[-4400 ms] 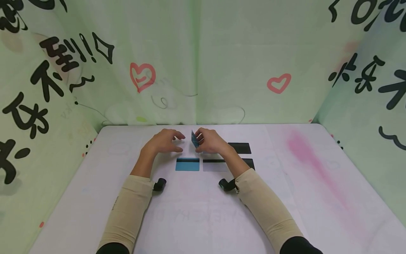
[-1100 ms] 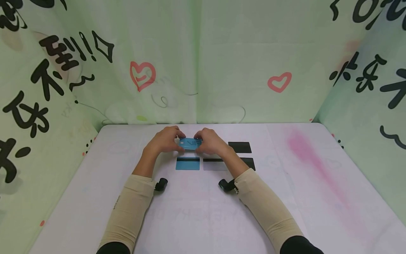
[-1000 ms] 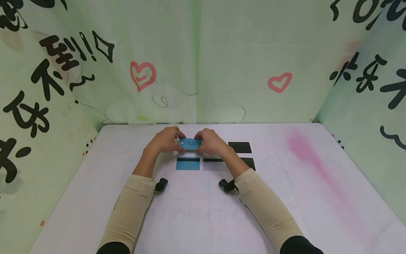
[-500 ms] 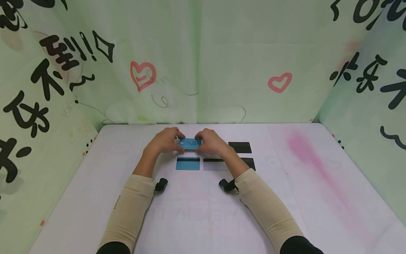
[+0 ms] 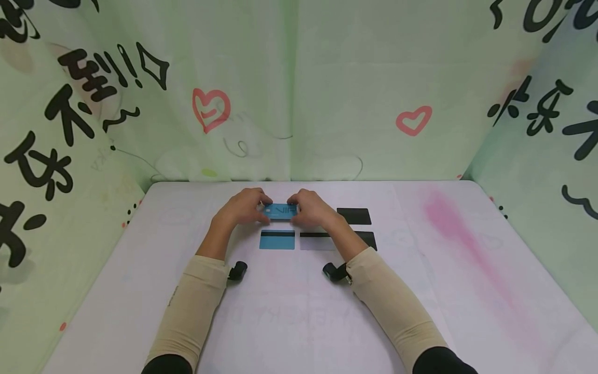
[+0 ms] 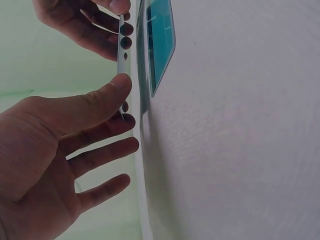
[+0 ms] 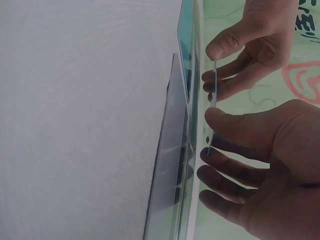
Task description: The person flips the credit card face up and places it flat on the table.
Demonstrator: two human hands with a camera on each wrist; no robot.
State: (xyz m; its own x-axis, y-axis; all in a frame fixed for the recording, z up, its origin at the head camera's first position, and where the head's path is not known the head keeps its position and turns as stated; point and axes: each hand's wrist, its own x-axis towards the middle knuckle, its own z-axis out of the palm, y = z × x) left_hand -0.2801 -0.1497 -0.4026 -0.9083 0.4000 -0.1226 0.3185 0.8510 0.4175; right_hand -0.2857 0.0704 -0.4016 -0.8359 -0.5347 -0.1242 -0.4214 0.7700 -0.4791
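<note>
Both hands hold a blue bank-style card (image 5: 280, 211), its dark "VIP" lettering facing up and looking reversed. My left hand (image 5: 245, 205) pinches its left end between thumb and fingers, the other fingers spread. At the opposite end my right hand (image 5: 314, 210) pinches it too. Seen edge-on in the left wrist view, the card (image 6: 121, 55) is a thin strip apart from the tabletop. Just nearer to me lies a second blue card (image 5: 277, 243) with a black stripe. Beside that is a grey striped card (image 5: 316, 243), partly covered by the right forearm.
To the right lie two black cards, one in the back row (image 5: 354, 216) and one in the front row (image 5: 368, 239), the latter partly behind the forearm. The white-covered table (image 5: 289, 311) meets a pale green curtain (image 5: 345, 104) at its far edge.
At 4.4 s ago the right hand alone held the card tilted, the left hand apart from it. The left hand then took the other end and the card levelled. Little differs over the last second.
</note>
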